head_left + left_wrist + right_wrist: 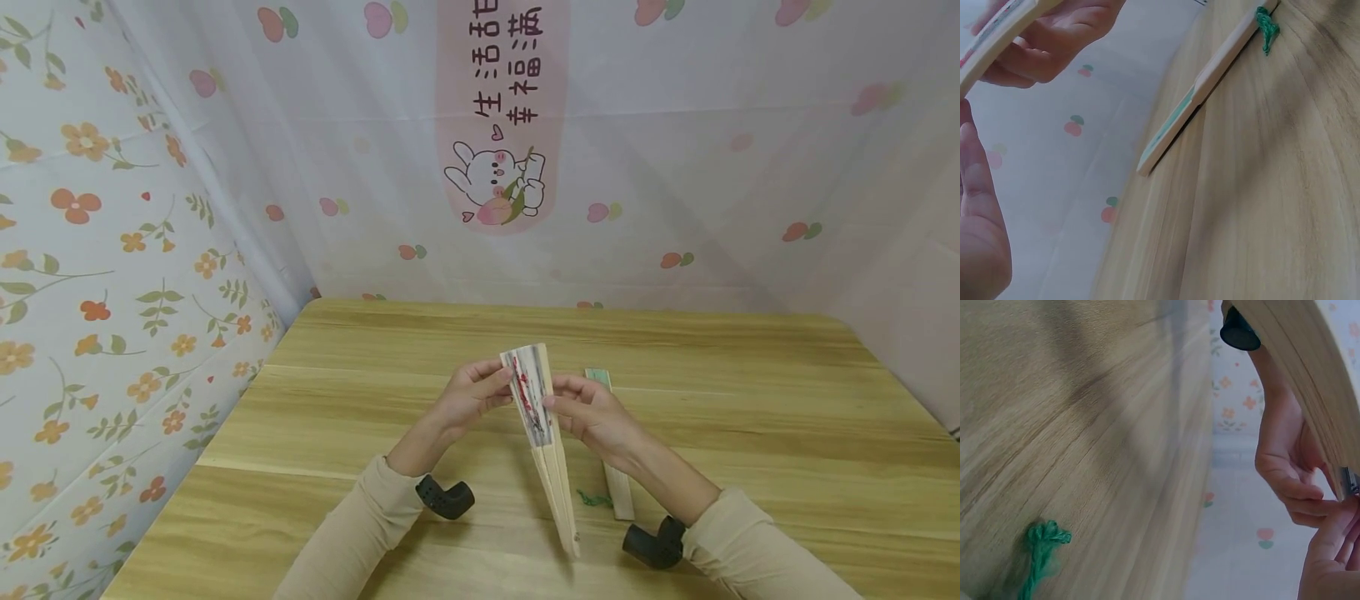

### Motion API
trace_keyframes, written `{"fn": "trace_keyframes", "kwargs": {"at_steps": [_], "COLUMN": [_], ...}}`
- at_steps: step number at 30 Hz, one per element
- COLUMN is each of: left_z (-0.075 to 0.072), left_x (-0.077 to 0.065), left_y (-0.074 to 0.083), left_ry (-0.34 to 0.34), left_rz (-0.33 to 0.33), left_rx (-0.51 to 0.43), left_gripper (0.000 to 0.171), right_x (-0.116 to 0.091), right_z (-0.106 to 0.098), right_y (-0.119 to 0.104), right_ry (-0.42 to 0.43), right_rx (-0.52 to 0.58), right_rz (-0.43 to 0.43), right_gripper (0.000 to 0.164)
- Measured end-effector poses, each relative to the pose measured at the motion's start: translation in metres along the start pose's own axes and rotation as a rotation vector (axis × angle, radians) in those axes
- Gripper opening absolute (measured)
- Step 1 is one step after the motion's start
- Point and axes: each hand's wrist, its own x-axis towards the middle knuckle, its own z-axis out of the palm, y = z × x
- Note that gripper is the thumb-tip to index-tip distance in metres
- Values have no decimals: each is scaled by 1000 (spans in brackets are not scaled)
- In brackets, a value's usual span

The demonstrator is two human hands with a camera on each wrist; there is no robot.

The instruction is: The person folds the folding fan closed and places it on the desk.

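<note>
A folding fan (551, 479) with pale wooden ribs and a grey-white, red-marked leaf is held up over the table, slightly spread, its narrow rib end toward the person. The left hand (468, 398) pinches the leaf's left edge near the top, thumb in front. On the opposite edge the right hand (596, 421) grips the fan, its thumb on the front. A second folding fan (619, 493), folded up with a green leaf and a green tassel (593, 498), lies on the table, partly hidden behind the right hand. The left wrist view shows this second fan (1219, 65) more fully.
The wood-grain table (360, 333) has a far edge close to a white curtain (660, 192) with a rabbit print. A flowered cloth (105, 275) hangs at the left. Black wrist mounts (447, 498) sit at both sleeve cuffs, low over the table.
</note>
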Motion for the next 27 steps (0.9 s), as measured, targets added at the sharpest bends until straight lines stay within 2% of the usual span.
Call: {"fn": "trace_keyframes", "kwargs": {"at_steps": [9, 12, 21, 27], "left_z": [0, 0, 8, 8], "left_x": [3, 3, 2, 4], "left_y": [-4, -4, 4, 10], "left_ry": [28, 41, 106, 116], "left_rz": [-18, -17, -13, -24], "left_rx": [3, 42, 181, 252], "left_gripper": [18, 16, 25, 27], "right_x": [0, 0, -1, 1], "right_z": [0, -2, -4, -2], "right_y": [3, 3, 4, 2], "right_ry": [20, 24, 32, 47], "right_rx": [-63, -67, -84, -118], "right_rz": [-10, -4, 7, 12], "right_gripper": [39, 39, 39, 40]}}
